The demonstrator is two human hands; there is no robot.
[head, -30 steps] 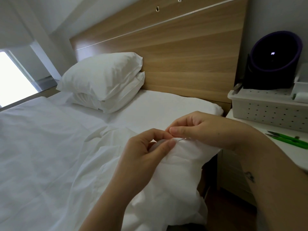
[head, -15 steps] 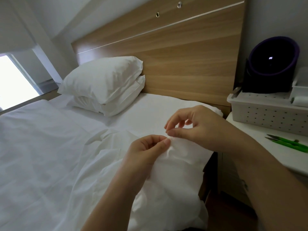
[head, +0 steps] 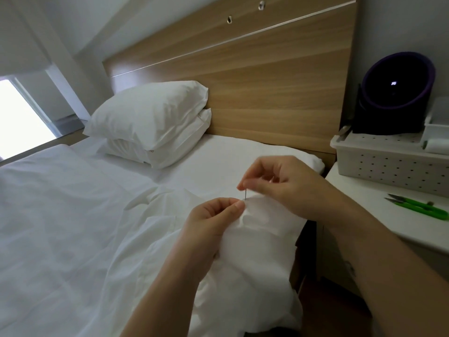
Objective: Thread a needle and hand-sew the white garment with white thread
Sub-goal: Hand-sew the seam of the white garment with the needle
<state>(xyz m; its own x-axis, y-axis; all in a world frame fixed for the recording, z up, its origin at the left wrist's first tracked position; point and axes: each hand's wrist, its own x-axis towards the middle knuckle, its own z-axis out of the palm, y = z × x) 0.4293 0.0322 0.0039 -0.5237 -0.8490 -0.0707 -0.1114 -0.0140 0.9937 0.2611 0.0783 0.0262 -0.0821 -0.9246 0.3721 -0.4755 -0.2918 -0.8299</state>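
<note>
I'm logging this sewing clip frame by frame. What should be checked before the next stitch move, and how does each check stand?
1. Grip of the right hand on the thin metal needle: ok.
2. Grip of the left hand on the white fabric garment beside the needle: ok.
3. Needle passed through the fabric: cannot tell.
4. Any white thread in the needle's eye: cannot tell.
5. The green-handled snips lying on the white bedside table: ok.
</note>
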